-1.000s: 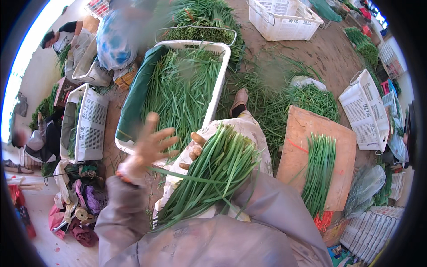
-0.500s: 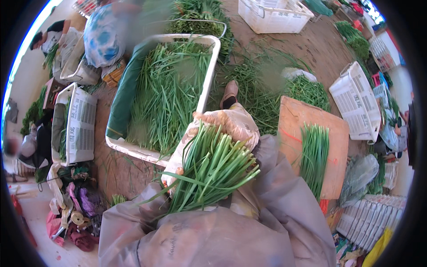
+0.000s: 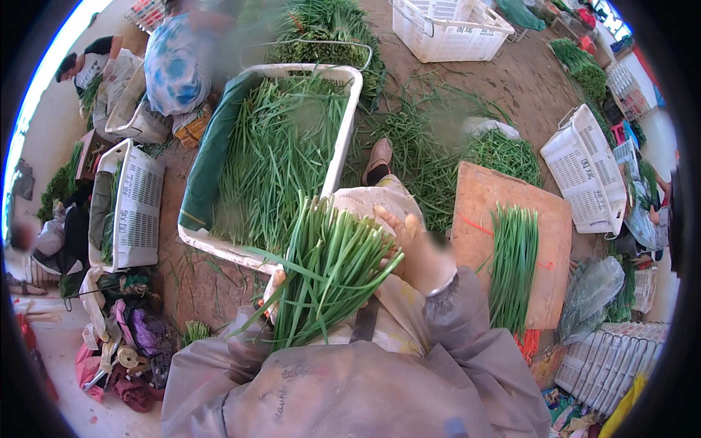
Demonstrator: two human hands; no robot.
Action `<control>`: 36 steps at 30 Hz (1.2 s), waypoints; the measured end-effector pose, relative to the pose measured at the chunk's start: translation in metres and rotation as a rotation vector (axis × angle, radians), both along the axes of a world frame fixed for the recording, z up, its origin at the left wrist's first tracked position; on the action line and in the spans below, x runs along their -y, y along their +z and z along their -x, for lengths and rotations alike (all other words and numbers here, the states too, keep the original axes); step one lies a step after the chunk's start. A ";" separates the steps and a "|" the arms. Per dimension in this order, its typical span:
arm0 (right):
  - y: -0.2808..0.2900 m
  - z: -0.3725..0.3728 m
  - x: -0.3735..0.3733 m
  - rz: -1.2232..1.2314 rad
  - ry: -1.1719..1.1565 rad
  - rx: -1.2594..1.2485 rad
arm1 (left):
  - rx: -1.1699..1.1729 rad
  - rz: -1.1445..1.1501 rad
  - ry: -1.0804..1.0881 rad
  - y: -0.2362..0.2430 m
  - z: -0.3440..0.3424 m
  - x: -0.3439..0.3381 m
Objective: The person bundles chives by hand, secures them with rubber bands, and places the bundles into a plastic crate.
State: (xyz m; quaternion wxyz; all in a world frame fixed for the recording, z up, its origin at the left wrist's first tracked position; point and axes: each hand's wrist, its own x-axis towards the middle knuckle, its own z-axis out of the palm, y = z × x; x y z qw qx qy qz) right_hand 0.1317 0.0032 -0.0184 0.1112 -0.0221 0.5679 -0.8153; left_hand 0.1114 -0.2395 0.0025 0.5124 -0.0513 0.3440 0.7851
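A thick bunch of garlic chives (image 3: 328,266) rests over my lap, its pale cut ends fanned up and to the right. My left hand (image 3: 274,290) grips it from the left side, mostly hidden behind the stalks. Just right of the cut ends is my right hand (image 3: 418,247), with its fingers loosely apart and nothing seen in them. To the right, a second bunch of chives (image 3: 514,266) lies straight on a wooden board (image 3: 478,197), across red string (image 3: 475,223). Ahead of me stands a white crate (image 3: 349,120) lined with green cloth and filled with loose chives (image 3: 285,160).
Loose greens (image 3: 423,168) cover the floor beyond my foot. More white crates stand at the left (image 3: 137,212), far right (image 3: 584,171) and back (image 3: 453,33). A clear plastic bag (image 3: 595,292) lies beside the board. Another person (image 3: 175,66) sits behind the crate.
My right hand has drawn back from the top of the bunch toward the right, baring the cut ends. The bunch in my left hand has shifted slightly left.
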 end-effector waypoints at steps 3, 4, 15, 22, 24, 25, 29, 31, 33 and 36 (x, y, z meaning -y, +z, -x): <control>0.013 0.022 0.019 -0.212 -0.026 -0.154 | 0.010 0.002 0.011 0.001 -0.001 -0.004; 0.016 0.028 0.024 -0.230 -0.042 -0.147 | 0.015 -0.006 0.004 0.000 0.001 -0.007; 0.053 0.058 -0.001 -0.479 0.200 -0.604 | 0.004 -0.018 0.235 -0.020 0.007 0.009; 0.016 0.038 0.008 -0.198 0.368 -0.358 | 0.050 -0.041 0.170 -0.007 0.002 0.000; 0.034 0.034 0.013 0.207 0.101 0.014 | 0.098 -0.026 0.103 -0.003 -0.003 0.001; 0.045 0.039 0.010 0.166 0.038 0.109 | 0.120 -0.014 0.069 0.001 -0.006 0.003; 0.032 0.079 -0.028 0.057 -0.326 0.152 | 0.129 -0.013 0.038 -0.003 -0.016 0.009; 0.014 0.087 -0.074 -0.411 -0.507 -0.056 | 0.125 -0.060 0.041 -0.006 -0.014 0.008; 0.027 0.079 -0.082 -1.157 -0.601 -0.137 | 0.107 -0.114 0.055 -0.009 -0.012 0.007; 0.066 0.060 -0.040 -0.432 -0.135 -0.185 | 0.049 -0.184 0.108 -0.018 -0.008 0.013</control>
